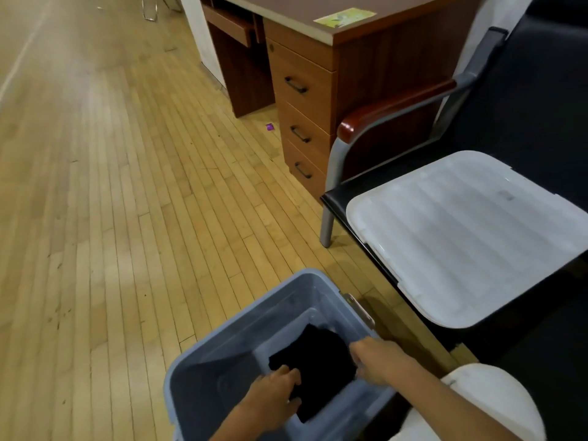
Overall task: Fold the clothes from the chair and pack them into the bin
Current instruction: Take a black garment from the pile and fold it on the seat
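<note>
A blue-grey plastic bin (222, 338) stands on the floor at the bottom of the head view. Inside it lies a folded black garment (318, 354). My left hand (273, 396) grips the garment's near-left edge, fingers curled round it. My right hand (378, 361) reaches into the bin at the garment's right edge, fingers curled; the contact there is partly hidden. To the right stands the black chair (521, 100) with a red-brown armrest; the bin's white lid (461, 237) lies on its seat. No other clothes show on the chair.
A brown wooden desk (366, 58) with three drawers (302, 122) stands behind the chair. Light wooden floor (127, 186) spreads to the left. A small purple scrap (269, 127) lies by the desk. A white cloth-covered shape (486, 405) sits at the lower right.
</note>
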